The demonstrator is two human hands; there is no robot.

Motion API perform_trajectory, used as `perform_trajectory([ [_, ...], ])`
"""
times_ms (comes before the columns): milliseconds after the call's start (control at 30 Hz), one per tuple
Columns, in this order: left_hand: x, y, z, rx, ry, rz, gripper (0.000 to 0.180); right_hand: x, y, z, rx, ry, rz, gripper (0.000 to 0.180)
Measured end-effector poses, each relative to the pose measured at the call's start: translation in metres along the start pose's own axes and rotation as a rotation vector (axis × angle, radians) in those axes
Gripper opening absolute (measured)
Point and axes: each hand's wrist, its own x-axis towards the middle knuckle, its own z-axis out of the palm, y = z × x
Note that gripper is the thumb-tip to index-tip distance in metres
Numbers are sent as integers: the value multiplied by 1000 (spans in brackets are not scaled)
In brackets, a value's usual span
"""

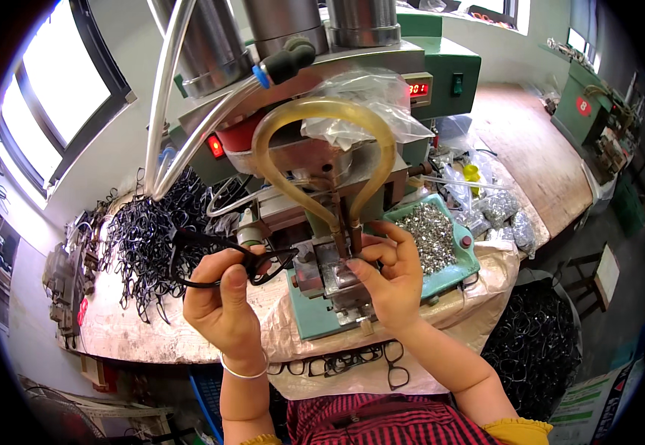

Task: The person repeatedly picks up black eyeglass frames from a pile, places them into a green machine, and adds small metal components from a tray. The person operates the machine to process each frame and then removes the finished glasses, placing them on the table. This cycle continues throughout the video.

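Observation:
My left hand (224, 315) is closed on a black eyeglass frame (252, 261), thumb and fingers gripping it just left of a small metal fixture (309, 273). Over that fixture, two copper-coloured rods (355, 239) come down from the machine. A looped yellowish hose (324, 107) runs to them. My right hand (396, 285) reaches in from the right, thumb and forefinger drawn together at the fixture beside the rods. Whatever lies between those fingertips is too small to make out. The other right fingers are curled loosely above.
A tangled heap of black eyeglass frames (140, 256) covers the left of the table. At right stands a turquoise tray (465, 261) of small metal parts, with bagged parts (500, 204) behind. More frames (330, 363) line the table's front edge; a large sack of dark frames (534, 334) stands lower right.

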Motion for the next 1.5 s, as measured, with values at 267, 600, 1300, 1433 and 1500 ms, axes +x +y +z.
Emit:
perform_trajectory([
  [267,-11,7,2,-101,-69,-40,11,-8,-33,3,-91,-43,114,60],
  [600,-46,-16,15,344,-680,449,24,3,-4,-163,-959,225,-107,36],
  [1300,-44,3,-168,1197,118,-72,7,29,8,-96,-1066,12,-308,13],
  [1433,-29,-74,-203,1508,-86,-78,10,40,17,-100,-973,28,-287,12],
  [1500,-38,-108,-206,1730,-145,-270,16,35,25,-111,-890,87,-199,11],
])
